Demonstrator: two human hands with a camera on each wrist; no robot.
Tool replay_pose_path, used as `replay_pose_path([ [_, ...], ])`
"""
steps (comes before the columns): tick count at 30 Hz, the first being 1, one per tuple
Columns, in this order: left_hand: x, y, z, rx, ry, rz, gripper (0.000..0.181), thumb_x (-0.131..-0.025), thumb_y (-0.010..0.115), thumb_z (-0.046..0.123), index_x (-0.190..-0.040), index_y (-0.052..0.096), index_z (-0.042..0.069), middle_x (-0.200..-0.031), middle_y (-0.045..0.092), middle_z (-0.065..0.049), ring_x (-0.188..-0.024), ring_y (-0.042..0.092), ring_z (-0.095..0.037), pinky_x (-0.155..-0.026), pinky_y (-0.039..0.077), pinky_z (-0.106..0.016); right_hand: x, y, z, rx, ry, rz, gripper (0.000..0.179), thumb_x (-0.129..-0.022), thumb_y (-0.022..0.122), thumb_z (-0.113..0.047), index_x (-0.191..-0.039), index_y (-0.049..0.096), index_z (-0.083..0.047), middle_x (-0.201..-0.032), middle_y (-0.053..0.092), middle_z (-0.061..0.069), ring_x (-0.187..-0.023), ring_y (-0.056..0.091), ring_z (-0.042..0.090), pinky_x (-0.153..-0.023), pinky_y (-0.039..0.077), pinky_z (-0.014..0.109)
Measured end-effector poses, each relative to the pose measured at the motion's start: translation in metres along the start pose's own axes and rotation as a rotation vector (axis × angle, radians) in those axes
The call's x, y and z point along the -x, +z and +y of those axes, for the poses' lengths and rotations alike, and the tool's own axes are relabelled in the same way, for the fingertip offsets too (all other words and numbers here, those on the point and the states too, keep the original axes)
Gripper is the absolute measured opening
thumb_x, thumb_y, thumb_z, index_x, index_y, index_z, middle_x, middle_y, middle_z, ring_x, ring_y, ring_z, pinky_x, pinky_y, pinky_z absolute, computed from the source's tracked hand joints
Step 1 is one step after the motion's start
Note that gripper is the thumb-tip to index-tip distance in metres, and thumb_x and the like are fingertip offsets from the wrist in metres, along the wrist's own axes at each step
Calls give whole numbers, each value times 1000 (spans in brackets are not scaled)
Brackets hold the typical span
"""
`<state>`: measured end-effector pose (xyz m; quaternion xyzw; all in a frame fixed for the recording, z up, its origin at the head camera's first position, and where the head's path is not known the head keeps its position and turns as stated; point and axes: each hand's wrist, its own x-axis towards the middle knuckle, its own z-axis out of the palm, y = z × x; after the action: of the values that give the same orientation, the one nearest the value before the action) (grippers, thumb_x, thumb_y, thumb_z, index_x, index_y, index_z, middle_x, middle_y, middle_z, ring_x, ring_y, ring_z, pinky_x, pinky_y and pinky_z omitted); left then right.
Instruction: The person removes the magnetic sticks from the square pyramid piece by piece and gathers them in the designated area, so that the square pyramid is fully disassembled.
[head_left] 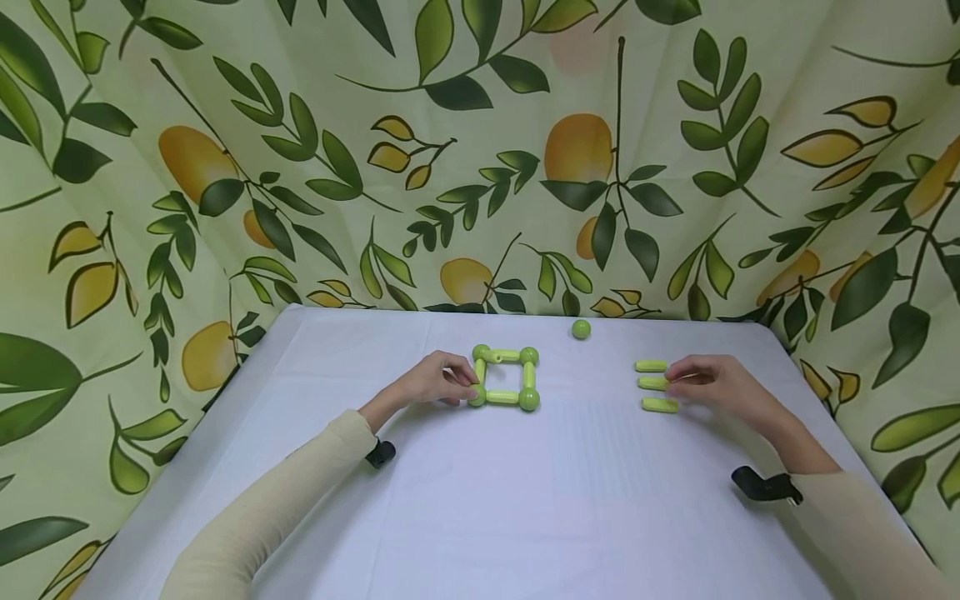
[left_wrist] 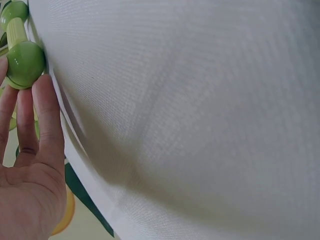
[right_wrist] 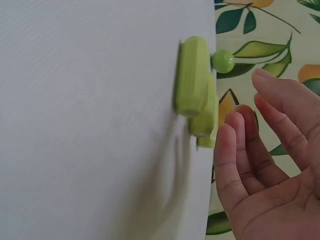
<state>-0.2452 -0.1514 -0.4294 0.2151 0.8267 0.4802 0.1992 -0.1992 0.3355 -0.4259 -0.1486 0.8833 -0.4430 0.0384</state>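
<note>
While the left hand [head_left: 433, 379] pinches one corner of a green square frame [head_left: 502, 397], the right hand [head_left: 716, 385] is beside three loose rods [head_left: 652, 383]

As it lies toward the far side of the white-covered table [head_left: 487, 500], the square frame shows four green balls [head_left: 529, 399] at its corners, with four paler connecting rods [head_left: 529, 375] as its sides; the left hand's grip is on the near left ball [left_wrist: 26, 64], thumb on one side and fingertips against the other; the right hand's grip is wide and holds nothing, a clear gap standing between thumb and fingers, which are slightly bent; its fingertips are at the right ends of the loose rods, though whether any touches cannot be told.

Well apart from the frame, to its right, the three loose rods lie roughly parallel, one behind another; a loose green ball [head_left: 581, 329] sits between frame and rods, near the table's far edge; cream sleeves [head_left: 300, 483] cover both forearms, with a black device [head_left: 381, 453] at each wrist; behind the table hangs a pale curtain [head_left: 510, 208], printed with green leaves and orange fruit.
</note>
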Motion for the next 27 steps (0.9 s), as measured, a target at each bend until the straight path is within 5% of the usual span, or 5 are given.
replay_pose_path([
  [27,2,-5,-2,34,-18,12,20,-92,77,6,-109,70,-1,-99,66,-8,-86,67,-21,-74,60,-38,-79,83,-53,-253,-97,-71,40,-89,82,-14,-119,67,8,-116,68,19,-103,67,25,-85,55,27],
])
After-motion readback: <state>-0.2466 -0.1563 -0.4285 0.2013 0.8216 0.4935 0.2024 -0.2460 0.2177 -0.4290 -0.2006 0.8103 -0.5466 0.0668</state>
